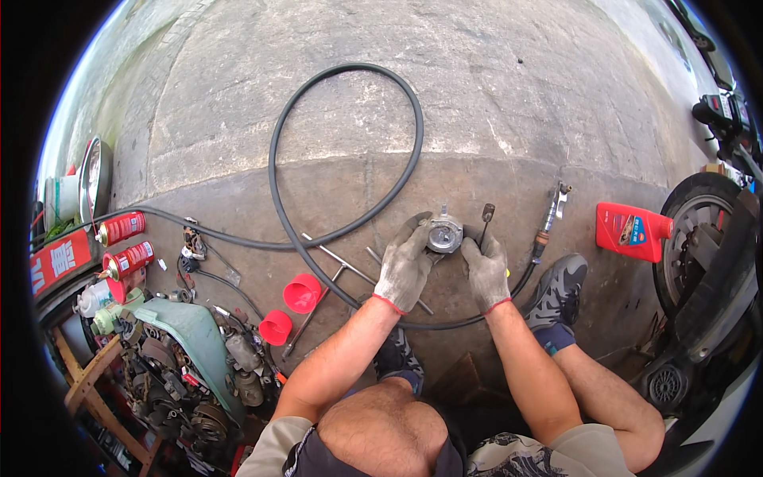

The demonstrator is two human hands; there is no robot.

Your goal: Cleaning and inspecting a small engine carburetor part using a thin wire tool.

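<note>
My gloved left hand (406, 266) is closed around the side of a small round grey metal part (445, 235). The part has a ring-shaped rim, a shiny hollow middle and a short stub pointing away from me. My gloved right hand (486, 269) is close to its right side, fingers bent together. Out of that hand sticks a thin dark stem with a small dark block (488, 212) at its end; the grip itself is partly hidden by the glove. Both gloves are greyish white with red cuffs. A black hose (419, 119) loops on the ground beyond and passes beneath my forearms.
An air gun (550, 215) lies at right, near a red oil bottle (628, 230) and a wheel (690, 242). Leftward are two red cups (302, 293) (276, 327), a T-handle wrench (318, 306), red spray cans (123, 229) and a green tub (191, 334) among greasy parts.
</note>
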